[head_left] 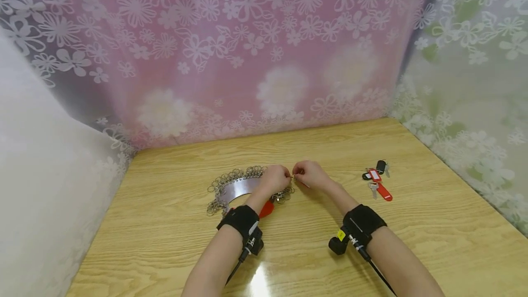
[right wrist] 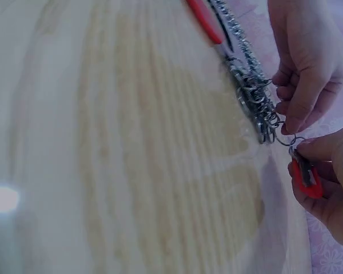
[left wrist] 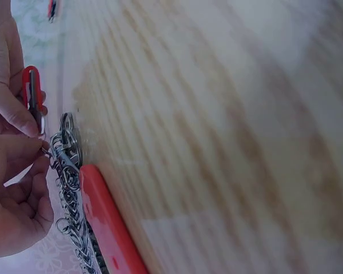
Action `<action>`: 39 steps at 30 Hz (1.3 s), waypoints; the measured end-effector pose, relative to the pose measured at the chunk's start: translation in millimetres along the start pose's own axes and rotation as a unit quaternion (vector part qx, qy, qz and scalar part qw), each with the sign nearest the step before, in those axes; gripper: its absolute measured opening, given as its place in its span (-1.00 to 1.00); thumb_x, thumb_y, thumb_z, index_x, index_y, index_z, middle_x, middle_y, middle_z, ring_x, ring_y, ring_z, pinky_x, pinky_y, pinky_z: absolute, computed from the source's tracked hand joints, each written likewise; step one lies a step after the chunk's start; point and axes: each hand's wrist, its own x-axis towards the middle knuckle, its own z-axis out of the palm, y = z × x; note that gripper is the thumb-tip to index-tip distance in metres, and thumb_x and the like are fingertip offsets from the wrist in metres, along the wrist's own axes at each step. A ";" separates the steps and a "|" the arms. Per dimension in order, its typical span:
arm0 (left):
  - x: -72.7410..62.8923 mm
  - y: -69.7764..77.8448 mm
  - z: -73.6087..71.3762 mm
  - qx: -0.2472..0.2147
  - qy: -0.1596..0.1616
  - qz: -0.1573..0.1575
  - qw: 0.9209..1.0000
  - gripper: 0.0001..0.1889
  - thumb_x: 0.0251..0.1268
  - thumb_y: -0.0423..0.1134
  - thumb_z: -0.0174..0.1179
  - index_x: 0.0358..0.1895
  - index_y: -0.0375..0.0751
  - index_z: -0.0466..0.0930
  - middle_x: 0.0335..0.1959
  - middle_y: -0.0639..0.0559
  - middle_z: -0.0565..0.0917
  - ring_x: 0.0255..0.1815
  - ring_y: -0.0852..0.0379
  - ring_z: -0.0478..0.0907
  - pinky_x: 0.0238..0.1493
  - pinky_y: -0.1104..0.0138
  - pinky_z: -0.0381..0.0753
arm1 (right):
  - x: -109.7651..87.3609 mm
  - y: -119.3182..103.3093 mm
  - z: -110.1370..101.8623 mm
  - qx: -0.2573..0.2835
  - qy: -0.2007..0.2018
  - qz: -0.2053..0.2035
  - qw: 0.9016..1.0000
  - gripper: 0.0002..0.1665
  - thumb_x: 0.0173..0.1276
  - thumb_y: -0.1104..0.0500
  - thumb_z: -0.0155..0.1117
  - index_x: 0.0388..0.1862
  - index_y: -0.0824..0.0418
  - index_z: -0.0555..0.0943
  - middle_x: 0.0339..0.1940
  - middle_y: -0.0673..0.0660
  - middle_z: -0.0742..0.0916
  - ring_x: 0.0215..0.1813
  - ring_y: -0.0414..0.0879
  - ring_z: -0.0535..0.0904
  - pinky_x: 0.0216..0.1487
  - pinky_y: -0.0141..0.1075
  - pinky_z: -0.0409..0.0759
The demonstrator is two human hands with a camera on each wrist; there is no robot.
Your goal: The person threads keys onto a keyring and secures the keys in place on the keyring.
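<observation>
A curved silver metal plate (head_left: 238,189) lies on the table, its outer edge hung with many metal split rings (head_left: 214,207). My left hand (head_left: 275,179) is at the plate's right end, thumb and fingers pinching a small ring (right wrist: 286,141) beside the bunched rings. Just right of it, my right hand (head_left: 312,175) holds a red key tag (right wrist: 313,187) with a dark key lying along it. The fingertips of both hands meet close together at the ring. A long red piece (left wrist: 111,220) lies along the plate, partly hidden by the left forearm in the head view.
On the table's right side lie several keys (head_left: 373,188) with red tags (head_left: 384,191) and a black tag (head_left: 381,166). Flowered pink cloth (head_left: 231,81) hangs behind the wooden table (head_left: 173,246). Black straps with cameras sit on both wrists.
</observation>
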 end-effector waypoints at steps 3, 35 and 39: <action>-0.5 1.4 1.7 0.014 -0.005 0.005 1.000 -0.82 0.20 -0.29 0.13 -0.52 -0.14 0.66 -0.60 0.11 0.56 -0.57 0.21 0.43 -0.49 0.40 0.38 | -2.4 2.5 2.8 -0.052 -0.001 -0.052 0.997 -0.92 0.07 0.41 0.21 -0.48 0.27 0.60 -0.51 0.06 0.62 -0.40 -0.12 0.50 -0.32 -0.26 0.46; 17.8 -35.6 -8.3 0.173 0.036 -0.041 0.983 -0.67 0.20 -0.14 0.22 -0.70 -0.13 0.51 -0.55 -0.03 0.53 -0.37 -0.03 0.53 -0.28 0.19 0.49 | -17.8 3.8 7.9 -0.194 0.010 -0.084 0.977 -0.92 0.23 0.29 0.26 -0.40 0.17 0.68 -0.41 0.02 0.59 -0.31 -0.08 0.53 -0.25 -0.24 0.52; 17.4 -35.7 -10.3 0.138 0.050 -0.041 0.988 -0.53 0.14 -0.21 0.26 -0.84 -0.11 0.26 -0.78 0.08 0.30 -0.65 0.11 0.35 -0.53 0.31 0.34 | -18.7 4.6 8.8 -0.191 0.011 -0.083 0.978 -0.92 0.23 0.28 0.26 -0.40 0.17 0.68 -0.41 0.02 0.59 -0.31 -0.08 0.53 -0.25 -0.24 0.52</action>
